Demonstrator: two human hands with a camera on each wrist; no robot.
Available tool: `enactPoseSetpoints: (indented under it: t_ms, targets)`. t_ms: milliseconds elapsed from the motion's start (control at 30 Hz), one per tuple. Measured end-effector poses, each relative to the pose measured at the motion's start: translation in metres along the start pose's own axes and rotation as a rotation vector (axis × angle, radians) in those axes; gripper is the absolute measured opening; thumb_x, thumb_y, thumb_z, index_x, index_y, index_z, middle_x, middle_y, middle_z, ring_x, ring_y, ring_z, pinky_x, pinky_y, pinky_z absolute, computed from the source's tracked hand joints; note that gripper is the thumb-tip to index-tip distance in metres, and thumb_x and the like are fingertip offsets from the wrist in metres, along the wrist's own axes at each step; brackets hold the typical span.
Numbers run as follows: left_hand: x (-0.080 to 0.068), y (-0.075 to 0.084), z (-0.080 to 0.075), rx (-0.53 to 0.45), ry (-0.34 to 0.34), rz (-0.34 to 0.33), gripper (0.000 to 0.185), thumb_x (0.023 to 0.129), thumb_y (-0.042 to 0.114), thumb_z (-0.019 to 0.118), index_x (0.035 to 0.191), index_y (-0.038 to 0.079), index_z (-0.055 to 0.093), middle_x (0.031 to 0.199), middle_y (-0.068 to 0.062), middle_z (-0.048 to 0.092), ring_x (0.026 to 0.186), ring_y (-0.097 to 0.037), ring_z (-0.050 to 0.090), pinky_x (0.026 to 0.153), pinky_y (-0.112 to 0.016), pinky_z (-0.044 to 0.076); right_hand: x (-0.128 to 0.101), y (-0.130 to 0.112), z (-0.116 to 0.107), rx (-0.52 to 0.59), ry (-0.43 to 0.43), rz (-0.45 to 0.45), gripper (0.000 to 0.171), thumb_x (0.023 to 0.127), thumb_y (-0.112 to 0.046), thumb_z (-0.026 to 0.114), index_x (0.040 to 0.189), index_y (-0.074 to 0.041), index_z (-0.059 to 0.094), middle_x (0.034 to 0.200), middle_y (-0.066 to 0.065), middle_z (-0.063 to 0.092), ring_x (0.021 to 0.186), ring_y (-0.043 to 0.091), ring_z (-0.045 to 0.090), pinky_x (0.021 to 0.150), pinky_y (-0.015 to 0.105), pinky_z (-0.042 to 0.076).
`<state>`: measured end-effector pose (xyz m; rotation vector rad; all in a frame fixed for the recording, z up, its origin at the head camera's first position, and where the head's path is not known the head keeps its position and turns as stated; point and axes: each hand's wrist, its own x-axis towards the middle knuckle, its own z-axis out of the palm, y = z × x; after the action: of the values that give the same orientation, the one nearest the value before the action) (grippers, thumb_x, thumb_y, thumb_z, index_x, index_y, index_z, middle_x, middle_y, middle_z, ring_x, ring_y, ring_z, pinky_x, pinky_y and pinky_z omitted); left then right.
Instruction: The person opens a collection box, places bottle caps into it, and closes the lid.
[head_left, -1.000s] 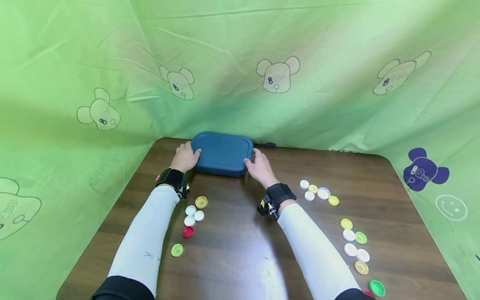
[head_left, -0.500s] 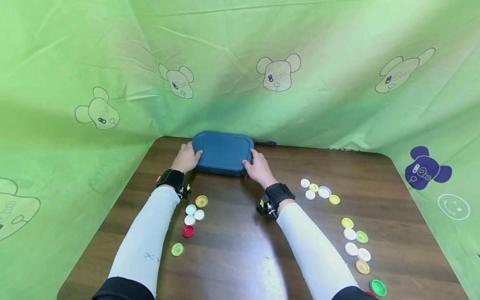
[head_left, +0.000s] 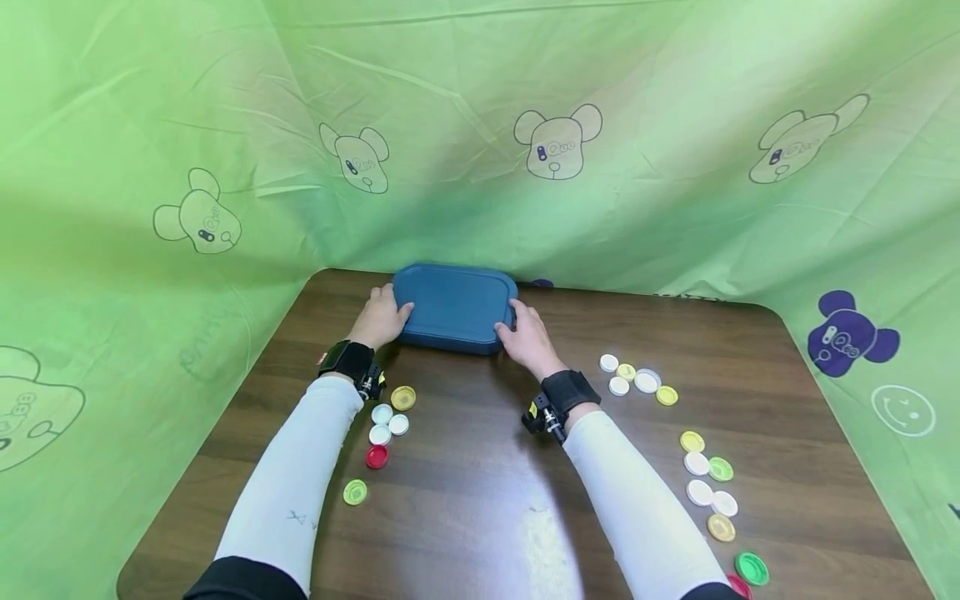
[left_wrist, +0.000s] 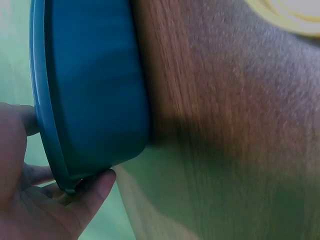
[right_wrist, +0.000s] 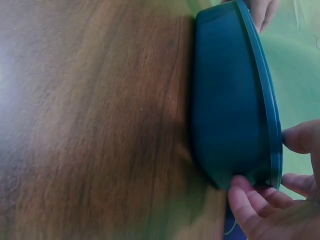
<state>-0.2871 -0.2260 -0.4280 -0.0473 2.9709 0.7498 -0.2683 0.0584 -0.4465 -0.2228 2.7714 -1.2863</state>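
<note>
Since the earlier frames, the blue tray (head_left: 455, 307) was shifted slightly toward the right along the far edge of the bench (head_left: 480, 467), and both hands were carried with it. The tray was found resting on the bench, close against the green cloth backdrop (head_left: 480, 125). Its left end was gripped by the left hand (head_left: 382, 318), thumb under the rim and fingers (left_wrist: 30, 119) over it, as seen from the left wrist view. Its right end was gripped by the right hand (head_left: 527, 337), whose fingers (right_wrist: 300, 137) were curled round the rim with the thumb below. A cluster of bottle caps (head_left: 381, 433), white, yellow, red and green, was noted near the left forearm, apart from the tray. A second group of caps (head_left: 636, 382) was noted to the right of the right wrist, and a third row of caps (head_left: 712, 492) lay nearer the right front edge of the bench.
</note>
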Motion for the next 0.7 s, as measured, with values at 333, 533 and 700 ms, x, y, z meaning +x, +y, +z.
enactPoseSetpoints:
  t_ms: [333, 533, 700]
  targets:
    - [-0.013, 0.011, 0.01, 0.018, -0.012, 0.041, 0.073, 0.107, 0.035, 0.047, 0.155, -0.012, 0.018, 0.15, -0.035, 0.029, 0.137, -0.048, 0.041, 0.112, -0.055, 0.038, -0.016, 0.013, -0.011, -0.024, 0.019, 0.001, 0.062, 0.104, -0.028, 0.056, 0.157, -0.006, 0.032, 0.144, 0.024, 0.045, 0.123, 0.034, 0.051, 0.109, 0.049, 0.041]
    - [-0.026, 0.019, 0.015, -0.005, -0.029, 0.059, 0.074, 0.106, 0.036, 0.049, 0.155, -0.011, 0.018, 0.149, -0.034, 0.029, 0.135, -0.046, 0.043, 0.111, -0.055, 0.039, -0.031, 0.021, -0.02, -0.046, 0.025, -0.008, 0.062, 0.103, -0.027, 0.056, 0.156, -0.004, 0.033, 0.139, 0.024, 0.048, 0.116, 0.033, 0.052, 0.106, 0.049, 0.042]
    - [-0.037, 0.024, 0.018, -0.022, -0.048, 0.074, 0.078, 0.105, 0.039, 0.051, 0.156, -0.008, 0.016, 0.151, -0.034, 0.027, 0.132, -0.045, 0.047, 0.11, -0.054, 0.04, -0.045, 0.025, -0.028, -0.081, 0.013, -0.008, 0.062, 0.103, -0.027, 0.055, 0.157, -0.004, 0.032, 0.14, 0.025, 0.047, 0.119, 0.034, 0.052, 0.107, 0.049, 0.042]
